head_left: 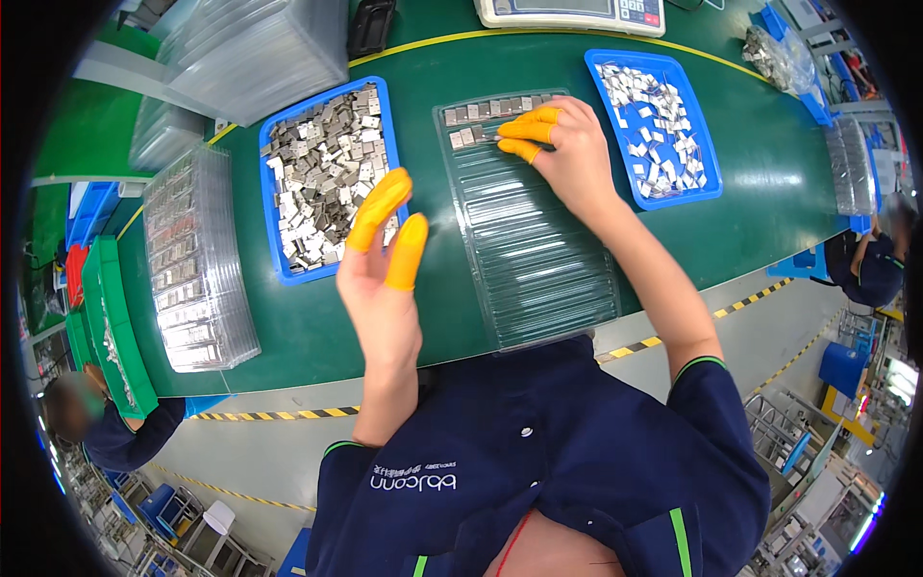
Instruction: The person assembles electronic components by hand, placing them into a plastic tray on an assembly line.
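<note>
Nearest the person's navy shirt (567,423), the bare ribs of a clear tray (543,260) reach the front edge of the green table (437,322). The left hand (385,260), its tips in yellow covers, is raised to the left of the tray, thumb and fingers spread apart with nothing visible between them; in view it overlaps the lower right corner of a blue bin (273,226) heaped with small metal pieces (332,183). Farther up, the right hand (567,144) lies over the tray's upper right part, its covered thumb and fingertips drawn close together at the second row. Whether they pinch a piece cannot be told. A few set pieces (466,138) lie just left of those fingertips, and a longer row runs just beyond. To the right, another blue bin (678,199) holds white pieces (663,125). At the far edge stands a scale (567,8).
</note>
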Demonstrator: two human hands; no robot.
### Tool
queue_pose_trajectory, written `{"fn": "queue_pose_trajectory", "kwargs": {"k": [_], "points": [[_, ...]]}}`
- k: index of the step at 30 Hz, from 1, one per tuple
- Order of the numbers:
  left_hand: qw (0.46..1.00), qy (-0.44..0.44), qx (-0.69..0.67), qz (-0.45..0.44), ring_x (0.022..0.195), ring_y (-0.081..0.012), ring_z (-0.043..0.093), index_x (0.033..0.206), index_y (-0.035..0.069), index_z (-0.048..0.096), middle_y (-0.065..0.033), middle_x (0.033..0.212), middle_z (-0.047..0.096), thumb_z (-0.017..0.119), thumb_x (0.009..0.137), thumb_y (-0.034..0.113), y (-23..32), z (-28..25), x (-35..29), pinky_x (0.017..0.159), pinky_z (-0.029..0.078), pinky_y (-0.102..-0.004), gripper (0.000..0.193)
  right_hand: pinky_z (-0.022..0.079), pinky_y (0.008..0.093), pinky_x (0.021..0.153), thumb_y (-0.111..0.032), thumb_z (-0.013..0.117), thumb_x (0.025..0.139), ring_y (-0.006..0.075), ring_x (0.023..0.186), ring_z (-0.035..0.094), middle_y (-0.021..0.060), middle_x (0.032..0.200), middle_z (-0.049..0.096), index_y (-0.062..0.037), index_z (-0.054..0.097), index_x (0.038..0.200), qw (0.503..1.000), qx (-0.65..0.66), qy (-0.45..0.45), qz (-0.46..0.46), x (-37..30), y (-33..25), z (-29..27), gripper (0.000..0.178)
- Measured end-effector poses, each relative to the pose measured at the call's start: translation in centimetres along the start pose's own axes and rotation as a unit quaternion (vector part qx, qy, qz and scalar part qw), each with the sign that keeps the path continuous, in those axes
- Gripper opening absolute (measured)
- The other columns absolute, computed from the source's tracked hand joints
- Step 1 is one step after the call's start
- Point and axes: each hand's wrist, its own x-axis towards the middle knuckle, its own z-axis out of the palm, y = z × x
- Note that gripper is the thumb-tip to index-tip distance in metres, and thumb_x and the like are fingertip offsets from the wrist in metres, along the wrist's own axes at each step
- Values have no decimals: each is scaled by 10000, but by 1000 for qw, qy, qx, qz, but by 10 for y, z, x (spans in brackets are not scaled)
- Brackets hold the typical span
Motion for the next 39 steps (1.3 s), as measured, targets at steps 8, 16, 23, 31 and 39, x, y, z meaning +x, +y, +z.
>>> {"fn": "queue_pose_trajectory", "kwargs": {"k": [8,16,23,31,39], "points": [[995,37,90,-16,1105,-183,525,1116,-14,586,-113,1196,560,632,805,-8,16,-71,0,947,404,-293,314,405,355,931,-103,706,644,174,882,578,11,807,653,-126,725,796,998,-32,-27,-56,9,10,15,155],[973,56,223,13,991,-157,557,1063,17,627,-85,1104,614,659,791,39,7,-79,22,880,409,-265,274,413,349,900,-159,713,652,199,925,558,24,839,638,-132,711,854,995,-53,-2,-82,13,9,4,204],[824,29,538,173,853,-278,499,935,72,684,-101,924,609,737,662,74,-15,-54,49,805,418,-355,277,486,369,735,-189,706,738,288,808,603,123,974,618,-57,658,989,956,-207,-7,206,-15,74,-77,288],[807,-15,556,199,853,-290,488,878,58,695,-105,906,608,749,608,92,-21,-49,60,801,422,-361,278,503,337,657,-11,671,718,266,751,637,182,931,626,44,616,920,905,-179,-106,371,-49,96,-88,217],[920,21,376,109,753,-111,601,882,-2,658,-66,876,666,725,724,38,-21,-48,55,674,480,-234,177,513,305,694,9,672,714,222,776,647,159,953,640,52,631,903,929,-3,-54,365,-62,107,-85,198]]}}
